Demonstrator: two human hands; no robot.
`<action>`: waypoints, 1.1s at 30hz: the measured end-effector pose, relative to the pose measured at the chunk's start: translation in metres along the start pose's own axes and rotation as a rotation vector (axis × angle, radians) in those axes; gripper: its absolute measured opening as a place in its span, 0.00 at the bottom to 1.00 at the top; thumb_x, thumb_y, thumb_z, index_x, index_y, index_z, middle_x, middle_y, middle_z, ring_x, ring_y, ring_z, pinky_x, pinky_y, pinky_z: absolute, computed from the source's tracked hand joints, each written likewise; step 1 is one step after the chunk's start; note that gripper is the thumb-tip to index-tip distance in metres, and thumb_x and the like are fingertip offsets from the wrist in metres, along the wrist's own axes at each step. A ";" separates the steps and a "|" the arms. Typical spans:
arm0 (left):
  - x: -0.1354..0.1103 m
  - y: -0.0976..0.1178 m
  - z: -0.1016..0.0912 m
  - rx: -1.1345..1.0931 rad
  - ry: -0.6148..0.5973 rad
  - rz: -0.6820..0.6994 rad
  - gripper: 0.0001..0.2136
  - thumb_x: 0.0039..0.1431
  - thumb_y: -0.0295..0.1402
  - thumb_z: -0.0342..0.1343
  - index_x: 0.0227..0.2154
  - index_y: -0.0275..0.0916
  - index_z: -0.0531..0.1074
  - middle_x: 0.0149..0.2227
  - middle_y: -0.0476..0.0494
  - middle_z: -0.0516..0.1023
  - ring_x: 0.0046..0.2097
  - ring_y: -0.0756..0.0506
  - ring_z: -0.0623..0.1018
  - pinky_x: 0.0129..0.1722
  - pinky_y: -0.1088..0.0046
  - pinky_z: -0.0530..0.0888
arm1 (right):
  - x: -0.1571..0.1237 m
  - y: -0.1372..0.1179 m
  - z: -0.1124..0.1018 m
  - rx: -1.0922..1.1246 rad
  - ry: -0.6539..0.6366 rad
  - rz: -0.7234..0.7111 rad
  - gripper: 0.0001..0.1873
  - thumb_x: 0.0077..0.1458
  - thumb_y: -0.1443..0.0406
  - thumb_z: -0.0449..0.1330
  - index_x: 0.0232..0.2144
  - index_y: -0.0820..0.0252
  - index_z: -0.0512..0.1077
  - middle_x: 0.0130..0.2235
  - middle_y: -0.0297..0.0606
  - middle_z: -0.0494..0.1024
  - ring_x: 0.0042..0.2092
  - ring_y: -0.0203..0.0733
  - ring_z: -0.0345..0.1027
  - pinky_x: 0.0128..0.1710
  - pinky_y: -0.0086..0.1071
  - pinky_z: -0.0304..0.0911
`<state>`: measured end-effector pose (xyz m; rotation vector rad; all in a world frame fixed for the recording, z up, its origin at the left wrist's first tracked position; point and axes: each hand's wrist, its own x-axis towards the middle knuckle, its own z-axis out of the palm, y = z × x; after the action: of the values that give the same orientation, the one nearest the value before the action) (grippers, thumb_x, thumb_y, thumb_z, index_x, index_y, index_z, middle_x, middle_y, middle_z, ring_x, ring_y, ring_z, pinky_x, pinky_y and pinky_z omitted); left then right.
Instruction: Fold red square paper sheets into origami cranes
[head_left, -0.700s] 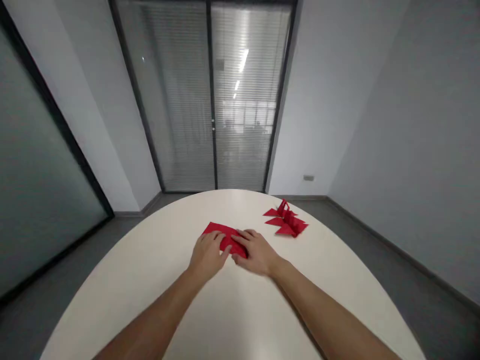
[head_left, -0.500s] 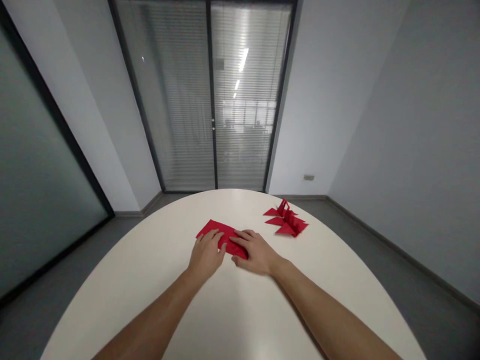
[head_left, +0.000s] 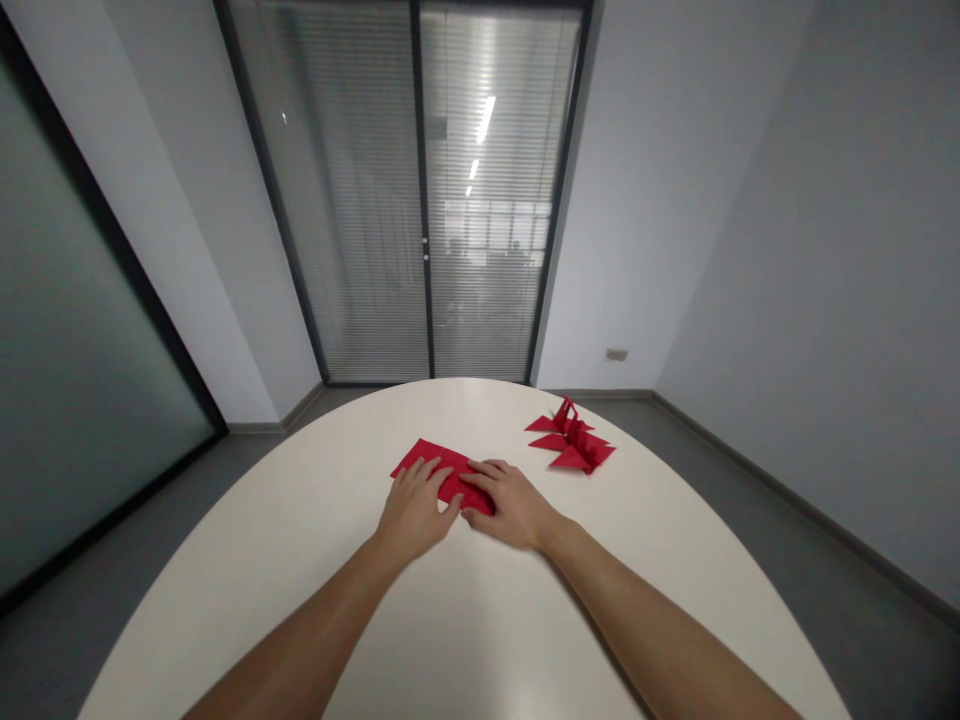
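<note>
A folded sheet of red paper [head_left: 452, 487] lies on the white table, its long side slanting down toward the right. My left hand [head_left: 415, 508] rests on its left part with fingers stretched out and the thumb at the near edge. On the right end of the paper lies my right hand [head_left: 510, 503], fingers extended flat and the thumb beside the near edge. The two thumb tips are close together. Both hands cover part of the paper, so some of its folds are hidden.
Several red folded paper cranes [head_left: 574, 440] sit bunched together at the right rear of the round white table [head_left: 300, 590]. Behind the table stands a glass door with blinds [head_left: 487, 300]. A wall socket [head_left: 616, 355] is low on the back wall.
My left thumb has moved slightly right along the paper's near edge, closer to my right thumb. My right hand and the paper stay almost where they were.
</note>
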<state>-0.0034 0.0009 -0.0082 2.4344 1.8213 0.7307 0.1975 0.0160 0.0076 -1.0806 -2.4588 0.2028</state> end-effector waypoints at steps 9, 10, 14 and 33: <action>0.002 0.000 0.001 0.094 0.011 -0.065 0.21 0.64 0.39 0.51 0.56 0.35 0.72 0.61 0.31 0.71 0.62 0.33 0.70 0.62 0.49 0.64 | 0.000 0.005 0.005 0.051 0.030 -0.007 0.29 0.57 0.57 0.62 0.58 0.63 0.70 0.61 0.52 0.70 0.62 0.55 0.63 0.64 0.49 0.57; 0.002 -0.001 0.001 0.084 0.002 -0.043 0.21 0.64 0.39 0.51 0.56 0.35 0.72 0.60 0.32 0.71 0.62 0.33 0.70 0.62 0.49 0.64 | 0.000 0.005 0.005 0.060 0.040 -0.008 0.28 0.57 0.57 0.61 0.58 0.63 0.71 0.61 0.52 0.70 0.62 0.55 0.64 0.63 0.48 0.58; 0.001 -0.002 -0.001 0.001 -0.039 0.061 0.21 0.63 0.40 0.53 0.57 0.39 0.72 0.60 0.36 0.72 0.62 0.33 0.69 0.63 0.49 0.63 | 0.000 0.003 0.002 0.082 0.056 -0.004 0.28 0.57 0.58 0.61 0.57 0.63 0.71 0.60 0.52 0.71 0.61 0.55 0.65 0.62 0.48 0.59; 0.001 -0.003 -0.003 -0.039 -0.055 0.041 0.22 0.62 0.38 0.54 0.58 0.42 0.71 0.62 0.34 0.70 0.64 0.34 0.68 0.63 0.47 0.62 | -0.001 0.006 0.003 0.126 0.041 0.002 0.33 0.53 0.59 0.64 0.60 0.59 0.67 0.61 0.50 0.70 0.61 0.55 0.64 0.62 0.49 0.60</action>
<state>-0.0066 0.0020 -0.0060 2.4482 1.7269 0.6886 0.2014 0.0194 0.0029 -1.0233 -2.3742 0.3289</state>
